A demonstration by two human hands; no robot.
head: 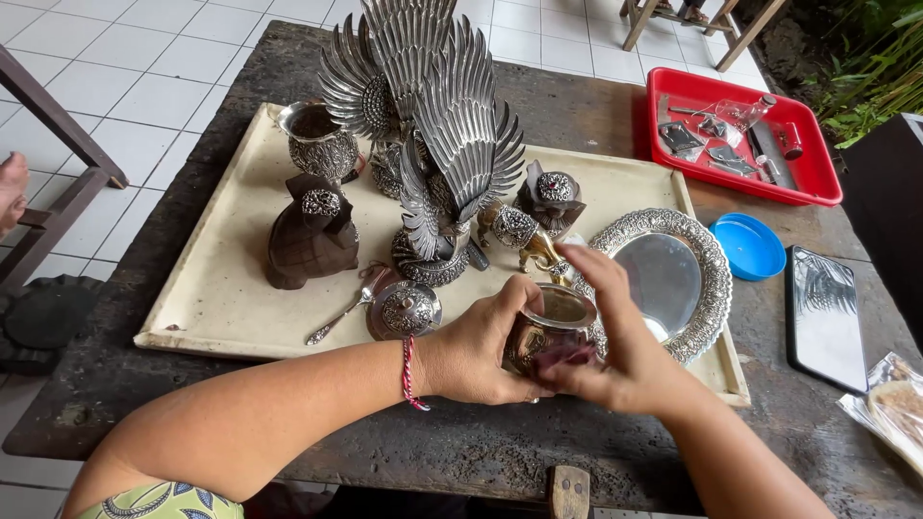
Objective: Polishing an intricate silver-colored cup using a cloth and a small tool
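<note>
From the head camera, your left hand [481,351] is wrapped around a small silver pot [555,332], cupping its rounded body just over the near edge of the cream tray [216,288]. Your right hand [615,351] is closed lightly against the pot's front, fingers pressing what looks like a dark cloth to the metal, though the blur hides it. This reads as the rubbing or polishing step; the next move calls for turning the pot in the left palm to meet fresh surface, with a steady grip on smooth, slippery metal. The pot is glossy with a plain rim. Beside it lie an embossed domed lid [406,310], a small spoon [336,322], a mirror-flat plate with ornate border [663,279] and a feathered winged statue [437,125].
</note>
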